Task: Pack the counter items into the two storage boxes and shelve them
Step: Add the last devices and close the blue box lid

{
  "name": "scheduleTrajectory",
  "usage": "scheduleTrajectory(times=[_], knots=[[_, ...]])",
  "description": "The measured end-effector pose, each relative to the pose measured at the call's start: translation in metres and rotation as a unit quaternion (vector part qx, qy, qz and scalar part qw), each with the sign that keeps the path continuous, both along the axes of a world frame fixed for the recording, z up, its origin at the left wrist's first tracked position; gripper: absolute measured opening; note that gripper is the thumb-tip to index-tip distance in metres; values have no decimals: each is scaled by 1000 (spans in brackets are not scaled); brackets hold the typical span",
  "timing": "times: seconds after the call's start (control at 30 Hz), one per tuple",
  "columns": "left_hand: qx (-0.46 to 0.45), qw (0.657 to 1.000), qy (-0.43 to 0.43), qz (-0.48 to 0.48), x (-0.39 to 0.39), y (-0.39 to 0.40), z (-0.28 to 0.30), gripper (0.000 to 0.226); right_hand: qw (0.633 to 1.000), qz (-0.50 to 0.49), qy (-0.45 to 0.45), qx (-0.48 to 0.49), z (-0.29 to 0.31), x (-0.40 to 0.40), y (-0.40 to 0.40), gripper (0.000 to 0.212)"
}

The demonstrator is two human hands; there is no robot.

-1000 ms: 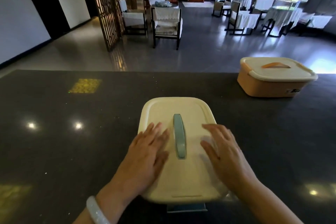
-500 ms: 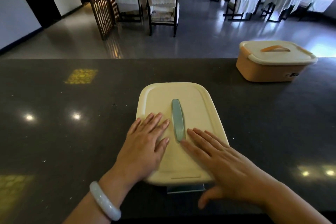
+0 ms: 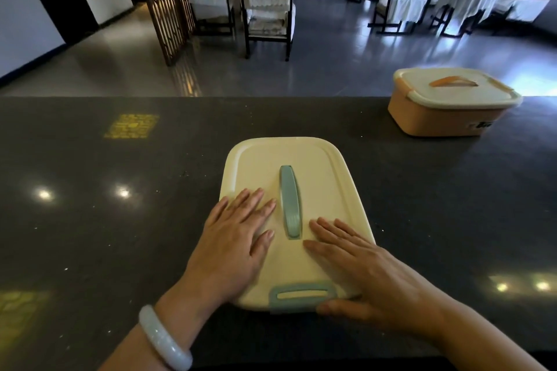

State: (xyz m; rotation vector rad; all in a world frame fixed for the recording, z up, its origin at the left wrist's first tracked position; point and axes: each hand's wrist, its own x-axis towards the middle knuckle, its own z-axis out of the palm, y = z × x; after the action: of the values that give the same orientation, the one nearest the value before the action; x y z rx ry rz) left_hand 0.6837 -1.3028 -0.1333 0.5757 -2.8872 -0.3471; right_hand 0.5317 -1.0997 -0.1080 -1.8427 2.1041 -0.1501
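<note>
Cream box [image 3: 298, 190] with teal handle [image 3: 290, 202] sits near counter [image 3: 90, 220] front edge. Left hand [image 3: 238, 247] and right hand [image 3: 367, 274] lie flat, fingers straight, gripping nothing, likely pressing lid shut. Orange box [image 3: 446, 111], lidded, far right.
</note>
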Motion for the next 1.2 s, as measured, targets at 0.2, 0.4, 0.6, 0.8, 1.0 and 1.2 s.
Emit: scheduleTrajectory(times=[0.2, 0.4, 0.6, 0.8, 1.0, 1.2], knots=[[6, 1000, -17, -10, 0, -2, 0, 57, 999, 0, -29, 21, 7, -4, -3, 88], [14, 999, -9, 45, -33, -33, 13, 61, 989, -95, -107, 23, 17, -20, -31, 84], [19, 991, -75, 106, -100, -77, 25, 70, 975, -204, -65, -60, 2, -63, -97, 86], [20, 991, -84, 106, -107, -77, 8, 73, 968, -224, -25, -112, -24, -111, -150, 83], [19, 992, -75, 97, -104, -74, 8, 72, 962, -257, -60, -71, -21, -141, -190, 75], [26, 991, -86, 100, -108, -74, 7, 69, 946, -216, -241, 3, -6, -171, -205, 77]])
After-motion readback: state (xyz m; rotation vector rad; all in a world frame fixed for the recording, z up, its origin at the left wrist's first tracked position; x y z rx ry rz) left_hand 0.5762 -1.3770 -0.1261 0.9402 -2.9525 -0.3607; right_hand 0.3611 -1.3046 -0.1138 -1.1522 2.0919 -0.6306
